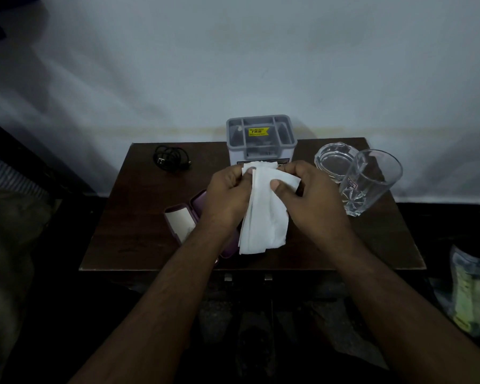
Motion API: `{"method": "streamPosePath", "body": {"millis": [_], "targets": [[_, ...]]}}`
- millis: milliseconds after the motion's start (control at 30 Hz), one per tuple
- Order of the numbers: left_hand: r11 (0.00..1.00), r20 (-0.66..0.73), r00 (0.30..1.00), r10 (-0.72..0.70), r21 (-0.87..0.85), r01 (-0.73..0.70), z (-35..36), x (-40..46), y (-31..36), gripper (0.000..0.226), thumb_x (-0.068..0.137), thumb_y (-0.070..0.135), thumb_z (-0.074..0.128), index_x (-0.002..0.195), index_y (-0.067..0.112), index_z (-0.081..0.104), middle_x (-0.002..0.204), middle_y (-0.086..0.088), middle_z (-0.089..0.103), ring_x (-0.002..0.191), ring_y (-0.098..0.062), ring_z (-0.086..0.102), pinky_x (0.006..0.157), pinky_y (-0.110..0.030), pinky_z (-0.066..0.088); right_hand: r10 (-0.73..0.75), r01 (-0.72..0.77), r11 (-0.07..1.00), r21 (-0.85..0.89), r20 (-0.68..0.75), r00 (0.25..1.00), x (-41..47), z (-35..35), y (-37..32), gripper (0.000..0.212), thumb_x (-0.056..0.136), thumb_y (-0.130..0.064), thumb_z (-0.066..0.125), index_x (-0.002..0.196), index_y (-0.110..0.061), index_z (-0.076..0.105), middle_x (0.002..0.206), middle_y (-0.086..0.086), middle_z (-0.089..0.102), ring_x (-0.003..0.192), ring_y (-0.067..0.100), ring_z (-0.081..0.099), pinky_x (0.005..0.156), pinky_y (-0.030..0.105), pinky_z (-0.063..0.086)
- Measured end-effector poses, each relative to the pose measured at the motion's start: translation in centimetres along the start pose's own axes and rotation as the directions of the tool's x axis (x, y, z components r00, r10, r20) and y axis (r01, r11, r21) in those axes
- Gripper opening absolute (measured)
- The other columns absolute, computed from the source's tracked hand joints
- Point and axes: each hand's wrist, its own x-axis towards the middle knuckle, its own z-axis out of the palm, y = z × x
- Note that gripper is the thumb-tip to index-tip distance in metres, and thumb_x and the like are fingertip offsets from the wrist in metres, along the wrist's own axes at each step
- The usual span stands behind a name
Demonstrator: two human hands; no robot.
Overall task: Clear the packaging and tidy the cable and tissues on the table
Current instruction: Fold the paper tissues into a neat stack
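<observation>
From the head camera, we see both hands meeting at the centre of the frame over a small dark wooden table [139, 245]. The left hand [227, 195] pinches the upper left edge of a bundle of white paper tissues [263, 214], thumb curled over the top; the right hand [302, 198] pinches the opposite edge, thumb pressed on the front sheet. The tissues hang down between them above the table — held this way, we judge, to square or fold the sheets before storing them.

Just behind the hands stands a grey plastic compartmented organiser box [262, 139] bearing a yellow price sticker, a likely home for the tissues. The coiled black cable [171, 157] lies untouched at the upper left of the table. An open purple case [183, 217] sits under the left wrist. At right stand a clear glass ashtray [333, 162] and a clear drinking glass [369, 181], touching or nearly so.
</observation>
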Motion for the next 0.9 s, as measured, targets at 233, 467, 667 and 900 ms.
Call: {"method": "streamPosePath", "body": {"millis": [233, 467, 667, 900], "targets": [[0.916, 0.037, 0.960, -0.277, -0.293, 0.275, -0.3, -0.1, 0.3, 0.021, 0.104, 0.017, 0.058, 0.101, 0.010, 0.078, 0.077, 0.000, 0.081, 0.062, -0.011, 0.076, 0.048, -0.022, 0.056, 0.048, -0.047, 0.999, 0.006, -0.115, 0.992, 0.3, -0.4, 0.4, 0.011, 0.098, -0.025, 0.062, 0.103, -0.017, 0.069, 0.090, -0.006, 0.069, 0.081, 0.007, 0.064, 0.068, 0.024, 0.043], [0.923, -0.035, 0.961, -0.274, -0.290, 0.252, -0.5, 0.1, 0.1, 0.021, 0.105, 0.019, 0.058, 0.100, 0.014, 0.078, 0.073, 0.003, 0.079, 0.056, -0.008, 0.073, 0.045, -0.021, 0.054, 0.009, 0.006, 0.990, 0.141, -0.104, 0.995, 0.5, -1.1, -0.2, 0.011, 0.103, -0.020, 0.057, 0.101, -0.020, 0.067, 0.091, 0.002, 0.071, 0.084, 0.019, 0.067, 0.070, 0.035, 0.053], [0.930, -0.053, 0.964, -0.262, -0.282, 0.237, -0.4, 0.2, -0.1, 0.022, 0.104, 0.020, 0.060, 0.100, 0.009, 0.078, 0.081, -0.005, 0.078, 0.063, -0.015, 0.072, 0.053, -0.025, 0.059, 0.029, -0.052, 0.977, 0.205, 0.118, 0.993, 0.0, -0.5, -0.7, 0.014, 0.101, -0.017, 0.061, 0.107, -0.014, 0.073, 0.100, 0.000, 0.075, 0.094, 0.021, 0.072, 0.079, 0.037, 0.059], [0.939, 0.100, 0.975, -0.201, -0.264, 0.220, -0.3, -0.2, 0.4, 0.019, 0.101, 0.020, 0.064, 0.106, 0.009, 0.078, 0.079, -0.005, 0.081, 0.061, -0.013, 0.076, 0.048, -0.023, 0.056, 0.011, -0.009, 0.999, -0.037, 0.050, 0.999, 0.0, 0.3, -0.5, 0.021, 0.099, -0.024, 0.063, 0.118, -0.017, 0.069, 0.109, -0.001, 0.072, 0.093, 0.010, 0.063, 0.075, 0.014, 0.047]]}}
